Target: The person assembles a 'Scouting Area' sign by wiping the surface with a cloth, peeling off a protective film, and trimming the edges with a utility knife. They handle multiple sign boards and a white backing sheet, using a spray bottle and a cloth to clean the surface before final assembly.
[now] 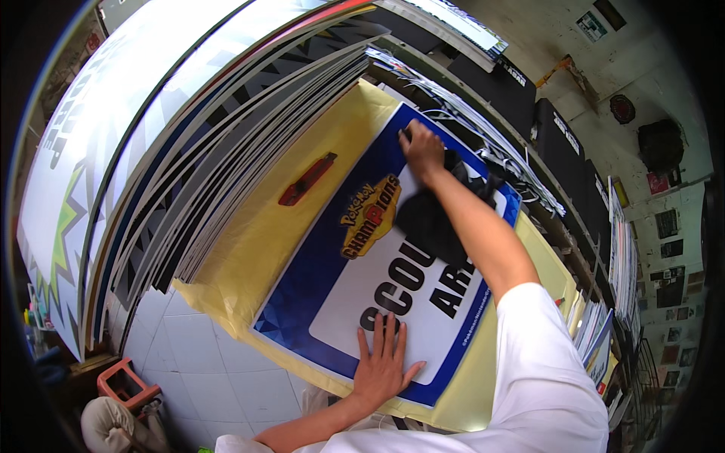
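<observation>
A blue-bordered printed sign [325, 317] with a white middle and bold black lettering lies on yellow paper [226, 264]. My left hand [384, 364] rests flat on its near end, fingers spread. Toward the far end, my right hand [424, 155] is closed with its knuckles up, close against the blue border. A small dark bit shows at its fingers, too little to name. Beneath my right forearm lies a crumpled black cloth [430, 223], covering part of the lettering. A red utility knife [308, 179] sits on the paper left of the sign.
Many large boards [204, 174] stand upright in a row along the left. Black cases [559, 136] and stacked papers [491, 128] line the far right side. A red plastic stool [128, 385] stands on the tiled floor [189, 343], beside a person's knee [109, 426] at lower left.
</observation>
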A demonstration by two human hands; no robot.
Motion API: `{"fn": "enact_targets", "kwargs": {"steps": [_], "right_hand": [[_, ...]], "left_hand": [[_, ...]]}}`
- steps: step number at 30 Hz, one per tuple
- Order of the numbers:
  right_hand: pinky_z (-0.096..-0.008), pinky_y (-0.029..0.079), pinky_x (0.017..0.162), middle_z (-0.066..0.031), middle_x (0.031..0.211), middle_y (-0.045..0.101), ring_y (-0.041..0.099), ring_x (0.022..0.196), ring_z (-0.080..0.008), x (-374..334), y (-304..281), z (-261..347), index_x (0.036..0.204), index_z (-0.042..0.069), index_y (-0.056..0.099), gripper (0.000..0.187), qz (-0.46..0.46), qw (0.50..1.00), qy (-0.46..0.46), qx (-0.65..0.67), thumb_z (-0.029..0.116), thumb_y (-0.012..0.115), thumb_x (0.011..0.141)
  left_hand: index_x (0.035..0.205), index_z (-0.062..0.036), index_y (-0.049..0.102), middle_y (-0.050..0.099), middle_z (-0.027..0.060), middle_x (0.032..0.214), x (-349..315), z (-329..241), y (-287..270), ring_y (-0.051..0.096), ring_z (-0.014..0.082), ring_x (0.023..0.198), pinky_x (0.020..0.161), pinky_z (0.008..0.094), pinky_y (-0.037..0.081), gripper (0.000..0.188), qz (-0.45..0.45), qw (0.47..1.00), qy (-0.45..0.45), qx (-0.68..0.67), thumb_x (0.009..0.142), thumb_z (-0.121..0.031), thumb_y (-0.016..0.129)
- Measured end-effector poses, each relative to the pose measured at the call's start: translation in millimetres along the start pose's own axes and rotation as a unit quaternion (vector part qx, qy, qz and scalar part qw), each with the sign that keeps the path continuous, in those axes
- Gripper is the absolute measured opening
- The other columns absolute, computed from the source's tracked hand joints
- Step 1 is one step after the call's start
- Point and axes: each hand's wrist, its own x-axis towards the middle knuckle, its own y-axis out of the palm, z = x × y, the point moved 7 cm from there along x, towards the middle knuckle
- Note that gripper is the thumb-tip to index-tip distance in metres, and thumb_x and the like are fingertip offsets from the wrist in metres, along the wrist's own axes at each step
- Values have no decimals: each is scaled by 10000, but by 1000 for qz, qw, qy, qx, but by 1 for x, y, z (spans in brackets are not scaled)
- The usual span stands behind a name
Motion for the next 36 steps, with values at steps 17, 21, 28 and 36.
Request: {"fn": "enact_targets", "kwargs": {"steps": [17, 21, 28, 36], "right_hand": [[-543, 574, 735, -147, 1004, 668, 712, 864, -412, -27, 23, 63, 1055, 96, 604, 257, 55, 981, -166, 79, 322, 679, 958], [-542, 581, 750, -170, 1025, 682, 719, 895, -433, 21, 14, -5, 1031, 95, 590, 291, 0, 998, 56, -4, 373, 658, 977], [-519, 577, 740, -144, 978, 696, 713, 847, -399, -14, -12, -108, 1001, 104, 657, 264, -110, 986, 127, 4, 359, 697, 943], [-513, 584, 776, -121, 1060, 711, 721, 932, -388, -144, -115, -294, 1045, 121, 703, 251, -101, 949, 266, -134, 355, 676, 959]], "left_hand": [[1487, 64, 476, 328, 335, 1606, 2, 6, 1, 222, 518, 1526, 1140, 772, 169, 849, 8, 1000, -21, 1, 985, -619, 531], [1474, 82, 478, 325, 357, 1592, 2, 1, -3, 201, 545, 1519, 1144, 774, 147, 867, 38, 999, -11, 32, 977, -627, 533], [1485, 122, 421, 248, 377, 1610, 3, -1, 4, 112, 561, 1533, 1154, 776, 69, 913, 59, 995, -27, 77, 963, -617, 548], [1496, 106, 426, 256, 371, 1616, 7, -6, 1, 139, 558, 1532, 1165, 771, 73, 915, 48, 993, -19, 105, 960, -626, 542]]}}
